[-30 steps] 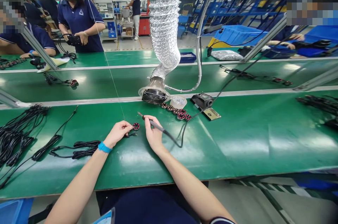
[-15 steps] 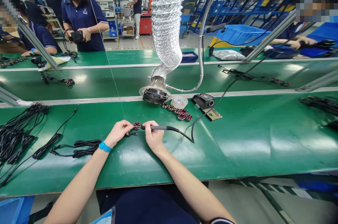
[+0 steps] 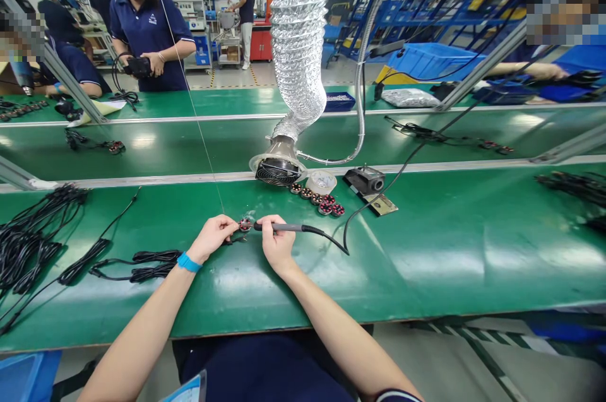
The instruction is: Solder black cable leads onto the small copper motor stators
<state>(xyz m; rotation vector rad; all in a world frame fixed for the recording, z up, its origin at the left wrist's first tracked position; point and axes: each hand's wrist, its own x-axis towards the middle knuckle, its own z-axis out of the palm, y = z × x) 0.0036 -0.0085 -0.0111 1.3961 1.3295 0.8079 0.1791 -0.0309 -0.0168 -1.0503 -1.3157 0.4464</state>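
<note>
My right hand (image 3: 278, 243) is closed round a soldering iron (image 3: 286, 227), whose tip points left onto a small round motor stator (image 3: 245, 224) with black and red parts. A wisp of smoke rises over the stator. My left hand (image 3: 215, 236), with a blue band at the wrist, is pinched at the stator's left edge. A thin solder wire (image 3: 204, 143) runs from above down into its fingers; the fingertips partly hide what they grip. Beside them a black cable end (image 3: 237, 240) with bare leads lies on the green bench.
Several stators (image 3: 325, 207) sit near a tape roll (image 3: 322, 182) and a soldering iron stand (image 3: 364, 181). A fume duct (image 3: 298, 42) hangs overhead. Black cable bundles (image 3: 33, 244) lie left. The iron's cord (image 3: 348, 225) crosses the bench. Co-workers stand or sit beyond.
My right hand has swung the soldering iron level and brought its tip left to the stator. Smoke now rises there. My left hand has stayed almost still.
</note>
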